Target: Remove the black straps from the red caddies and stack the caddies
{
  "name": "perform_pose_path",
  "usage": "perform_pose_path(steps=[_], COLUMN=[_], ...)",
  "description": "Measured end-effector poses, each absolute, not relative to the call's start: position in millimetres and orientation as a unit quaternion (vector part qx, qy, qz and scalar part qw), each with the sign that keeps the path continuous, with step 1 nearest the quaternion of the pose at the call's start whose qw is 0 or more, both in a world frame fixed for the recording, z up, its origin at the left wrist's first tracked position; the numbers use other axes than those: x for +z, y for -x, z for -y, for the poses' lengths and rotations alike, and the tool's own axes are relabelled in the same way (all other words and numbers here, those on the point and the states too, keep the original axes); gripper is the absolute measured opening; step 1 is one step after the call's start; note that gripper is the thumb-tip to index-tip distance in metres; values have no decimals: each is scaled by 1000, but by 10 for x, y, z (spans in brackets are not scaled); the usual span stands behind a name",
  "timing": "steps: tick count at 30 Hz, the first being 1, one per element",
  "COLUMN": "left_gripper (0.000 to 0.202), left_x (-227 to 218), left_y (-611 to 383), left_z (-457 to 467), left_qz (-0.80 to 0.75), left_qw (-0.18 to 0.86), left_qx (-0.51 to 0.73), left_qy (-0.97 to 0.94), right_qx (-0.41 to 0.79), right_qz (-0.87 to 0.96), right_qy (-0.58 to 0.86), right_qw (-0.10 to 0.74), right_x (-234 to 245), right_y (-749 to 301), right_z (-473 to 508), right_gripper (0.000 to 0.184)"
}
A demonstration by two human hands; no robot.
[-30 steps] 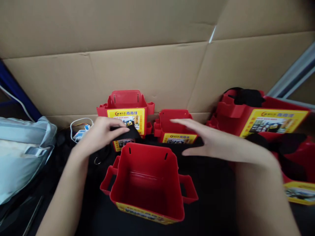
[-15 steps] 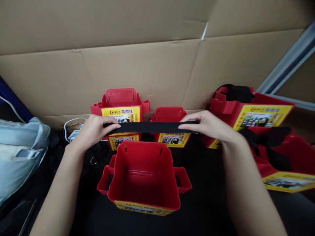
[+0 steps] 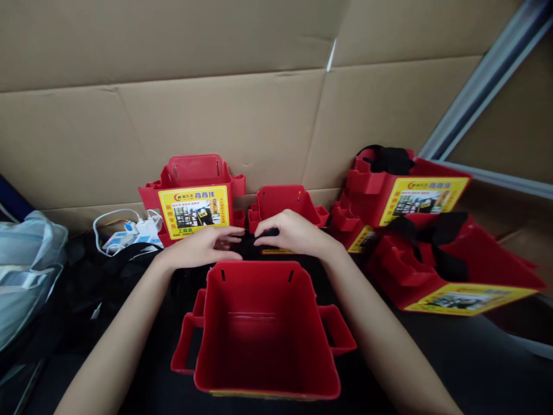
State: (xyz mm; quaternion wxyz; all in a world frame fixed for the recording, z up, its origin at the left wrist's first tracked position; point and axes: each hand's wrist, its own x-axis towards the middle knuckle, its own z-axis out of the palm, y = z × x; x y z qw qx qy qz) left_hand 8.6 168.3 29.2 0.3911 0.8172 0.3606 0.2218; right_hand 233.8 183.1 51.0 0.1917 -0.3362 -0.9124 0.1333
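An empty red plastic tool box point(image 3: 263, 328) with side handles and two slots in its far wall stands close in front of me. Just behind its far rim, my left hand point(image 3: 203, 248) and my right hand point(image 3: 294, 233) meet over a black strap point(image 3: 259, 239). Both hands pinch the strap, which is bunched short between them. Most of the strap is hidden by my fingers.
More red boxes with yellow labels stand against the cardboard wall point(image 3: 242, 115): one at back left point(image 3: 190, 193), a small one behind my hands point(image 3: 280, 199), several with black straps at right point(image 3: 410, 196). A white power strip point(image 3: 129, 233) and a pale bag point(image 3: 21, 271) lie left.
Half a second ago the strap was stretched wide between my hands; now both hands have come together behind the front box, with the strap gathered between them. The view has shifted right.
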Motion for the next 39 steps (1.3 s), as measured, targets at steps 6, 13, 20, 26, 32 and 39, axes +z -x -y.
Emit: perform_pose_path(steps=[6,13,20,26,32,39], left_gripper=[23,17,36,27,20,52], left_x=[342,531,260,363,512,382], left_y=[-136,318,-373,35,437,-208], left_z=[-1703,-1566,-1691,-1629,-1450,-1582], left_qz=[-396,-481,-356,-375,-472,-314], left_qw=[260,166,308,312,264,384], left_qx=[231,100,203,105,63,184], left_qy=[-850,-855,-859,-867,-839,-848], right_qx=[178,219,169,238,229,259], right_qz=[908,821,903,886,852,894], right_qy=[325,493,347,371,430,358], right_qw=[196,186,191,147,190,79], right_x=[475,742,523,563,701,528], right_y=[-2406,-3263,-2455,-2800,-3237,-2475], right_z=[-1888,-1940,-1881,-1978,-1997,-1880], right_gripper=[20,31,24,29,35,40])
